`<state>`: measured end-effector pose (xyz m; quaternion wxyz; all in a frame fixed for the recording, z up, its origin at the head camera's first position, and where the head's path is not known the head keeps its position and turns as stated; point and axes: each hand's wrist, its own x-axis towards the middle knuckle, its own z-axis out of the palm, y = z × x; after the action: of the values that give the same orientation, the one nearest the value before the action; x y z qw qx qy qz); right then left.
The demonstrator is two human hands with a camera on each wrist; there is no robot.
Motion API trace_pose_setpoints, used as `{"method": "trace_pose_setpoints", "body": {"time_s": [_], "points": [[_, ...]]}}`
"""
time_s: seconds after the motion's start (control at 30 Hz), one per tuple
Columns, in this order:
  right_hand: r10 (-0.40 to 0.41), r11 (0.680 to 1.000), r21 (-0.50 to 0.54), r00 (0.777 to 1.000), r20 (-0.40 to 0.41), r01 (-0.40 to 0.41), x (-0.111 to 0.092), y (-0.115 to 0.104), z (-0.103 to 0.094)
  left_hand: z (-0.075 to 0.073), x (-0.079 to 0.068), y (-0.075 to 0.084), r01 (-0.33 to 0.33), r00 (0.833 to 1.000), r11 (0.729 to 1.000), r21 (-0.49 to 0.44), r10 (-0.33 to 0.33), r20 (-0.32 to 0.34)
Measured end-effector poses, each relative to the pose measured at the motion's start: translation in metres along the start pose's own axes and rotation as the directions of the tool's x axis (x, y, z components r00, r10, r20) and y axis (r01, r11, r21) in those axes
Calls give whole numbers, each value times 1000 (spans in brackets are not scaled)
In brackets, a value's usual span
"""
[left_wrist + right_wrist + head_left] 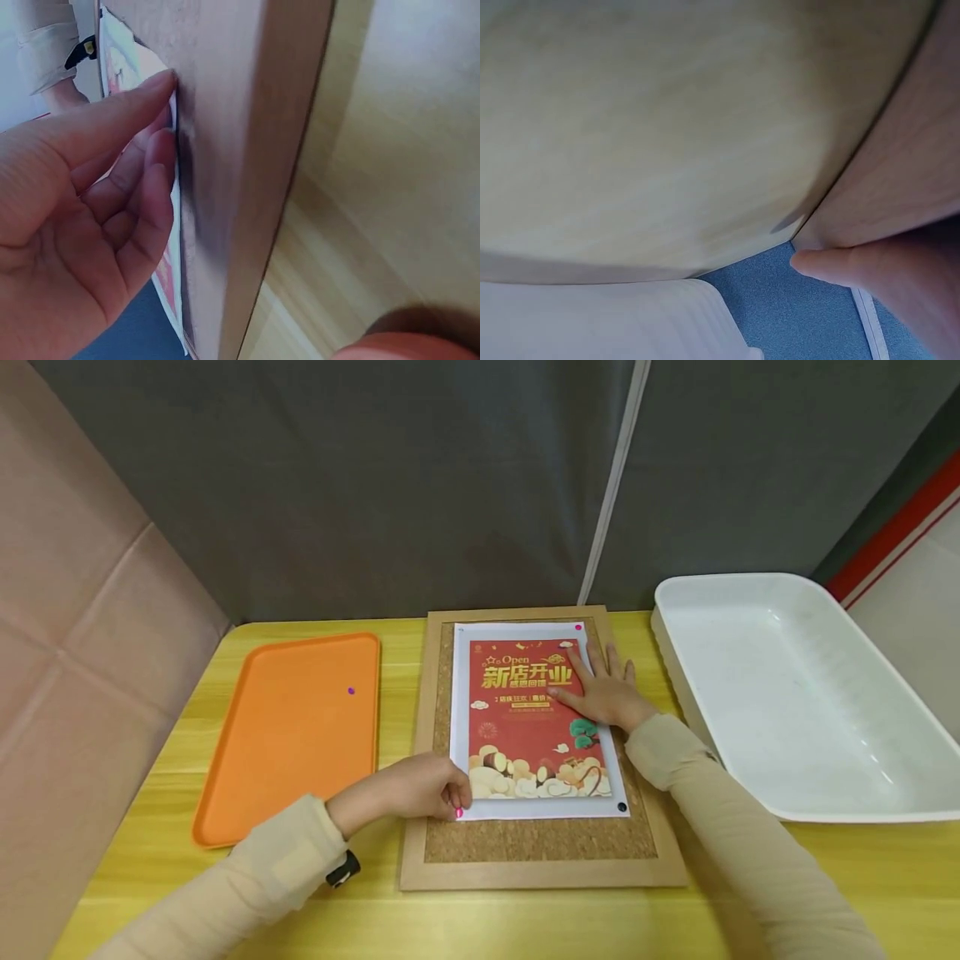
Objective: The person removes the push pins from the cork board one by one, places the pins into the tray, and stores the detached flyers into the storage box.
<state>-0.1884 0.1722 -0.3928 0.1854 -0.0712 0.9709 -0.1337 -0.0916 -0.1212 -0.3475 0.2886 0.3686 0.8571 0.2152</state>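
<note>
Poster (517, 739) seems at its last pinning: left grip (429, 785) pinches a pin (459, 813); right grip (609, 697), beyond it, spreads flat. Firm pressing looks called for.

The poster (525, 739) beneath the right hand (609, 697) bears gold lettering on red, bordered white; the pin (459, 813) at the left hand (429, 787) is pink. Under both, the board (540, 843) is speckled brown, its frame (540, 876) tan. Left of the left hand, the tray (300, 743) is orange; right of the right hand, the basin (810, 693) is white.
</note>
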Motion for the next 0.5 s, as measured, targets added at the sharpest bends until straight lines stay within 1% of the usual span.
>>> {"method": "trace_pose_setpoints", "body": {"time_s": [0.17,0.5], "points": [[-4,1000,-2,1000,-3,4,1,1,1,2,0,-2,-15,1000,1000,26,15,-15],[2,1000,3,1000,-4,-2,1,1,1,6,0,-3,-7,1000,999,39,8,-20]]}}
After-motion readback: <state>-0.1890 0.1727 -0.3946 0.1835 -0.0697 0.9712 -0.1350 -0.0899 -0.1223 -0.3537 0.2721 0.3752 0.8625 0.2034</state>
